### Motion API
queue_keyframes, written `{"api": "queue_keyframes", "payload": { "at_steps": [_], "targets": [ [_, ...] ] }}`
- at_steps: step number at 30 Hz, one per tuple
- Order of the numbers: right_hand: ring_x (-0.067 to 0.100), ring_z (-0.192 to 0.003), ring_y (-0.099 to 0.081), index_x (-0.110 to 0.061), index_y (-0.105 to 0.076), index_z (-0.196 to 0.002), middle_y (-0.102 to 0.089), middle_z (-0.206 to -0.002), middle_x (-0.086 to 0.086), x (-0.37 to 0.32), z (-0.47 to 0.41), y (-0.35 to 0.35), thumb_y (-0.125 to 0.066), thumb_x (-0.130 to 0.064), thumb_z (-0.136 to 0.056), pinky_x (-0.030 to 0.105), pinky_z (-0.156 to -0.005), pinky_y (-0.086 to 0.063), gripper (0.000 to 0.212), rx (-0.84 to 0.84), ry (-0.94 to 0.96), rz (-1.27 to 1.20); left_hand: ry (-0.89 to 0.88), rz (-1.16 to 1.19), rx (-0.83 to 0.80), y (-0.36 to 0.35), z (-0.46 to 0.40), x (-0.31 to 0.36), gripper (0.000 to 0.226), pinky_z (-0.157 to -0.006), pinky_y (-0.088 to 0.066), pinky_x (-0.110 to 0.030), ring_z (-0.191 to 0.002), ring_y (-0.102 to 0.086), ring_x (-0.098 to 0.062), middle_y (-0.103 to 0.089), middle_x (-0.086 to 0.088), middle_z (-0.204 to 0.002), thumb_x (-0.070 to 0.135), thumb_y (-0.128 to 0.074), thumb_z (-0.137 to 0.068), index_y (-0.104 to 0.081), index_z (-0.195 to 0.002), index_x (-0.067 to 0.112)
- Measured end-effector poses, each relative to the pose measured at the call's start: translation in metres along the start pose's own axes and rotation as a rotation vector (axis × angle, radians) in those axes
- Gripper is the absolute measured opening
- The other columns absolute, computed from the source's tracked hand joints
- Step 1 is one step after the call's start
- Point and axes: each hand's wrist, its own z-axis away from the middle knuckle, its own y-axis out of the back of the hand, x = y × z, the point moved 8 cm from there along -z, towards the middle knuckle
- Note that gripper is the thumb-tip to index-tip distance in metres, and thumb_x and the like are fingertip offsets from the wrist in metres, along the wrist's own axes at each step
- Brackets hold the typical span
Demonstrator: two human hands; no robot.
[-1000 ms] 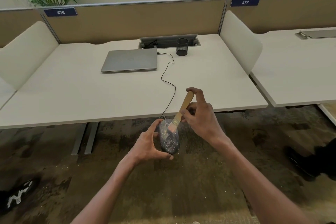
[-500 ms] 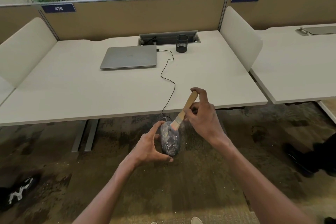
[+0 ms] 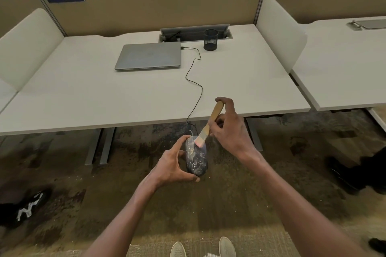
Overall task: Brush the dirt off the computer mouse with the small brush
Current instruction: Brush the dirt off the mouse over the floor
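Beyond the near edge of the desk (image 3: 83, 94), over the carpet (image 3: 240, 204), a person holds the work out in front of them. On the desk's far side lie a closed laptop (image 3: 148, 56) and a cable (image 3: 194, 81) that trails down to the computer mouse (image 3: 197, 160). The left hand (image 3: 173, 167) is wrapped around the mouse's left side and near end, holding it in the air. The right hand (image 3: 229, 131) pinches the wooden handle of the small brush (image 3: 208, 126), whose bristles rest on the far end of the mouse. Pale specks cover most of the dark shell, especially its near half (a few lie on the carpet too), so I judge the brushing under way with much left.
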Motion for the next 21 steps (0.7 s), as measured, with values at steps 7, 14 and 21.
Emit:
{"api": "queue_keyframes", "payload": {
  "at_steps": [7,14,21],
  "targets": [
    [0.022,-0.067,-0.073,-0.025,-0.029,-0.136,-0.069,-0.082,0.009,0.006,0.002,0.004,-0.066,-0.010,-0.096,0.042,-0.057,-0.062,0.056,0.059,0.002,0.120,-0.004,0.010,-0.016,-0.006,0.006,-0.002,0.122,-0.102,-0.050,-0.029,-0.116,-0.062,-0.011,-0.061,-0.002,-0.134,0.025,-0.098,-0.058,-0.020,-0.151,0.040],
    [0.019,-0.063,-0.073,-0.033,-0.030,-0.134,-0.071,-0.079,0.006,0.001,0.003,-0.001,-0.069,-0.010,-0.094,0.040,-0.060,-0.063,0.060,0.013,0.004,0.060,-0.003,-0.006,-0.007,-0.008,0.010,0.005,0.123,-0.102,-0.049,-0.030,-0.120,-0.059,-0.014,-0.057,-0.005,-0.140,0.024,-0.097,-0.058,-0.019,-0.153,0.038],
    [0.026,-0.067,-0.074,-0.026,-0.032,-0.132,-0.071,-0.080,0.013,-0.002,0.006,0.009,-0.067,-0.008,-0.095,0.046,-0.056,-0.061,0.054,0.098,0.006,0.097,-0.010,-0.025,-0.010,-0.007,0.018,0.008,0.122,-0.107,-0.051,-0.040,-0.122,-0.061,-0.018,-0.061,-0.006,-0.136,0.024,-0.098,-0.058,-0.020,-0.151,0.038]
  ]
}}
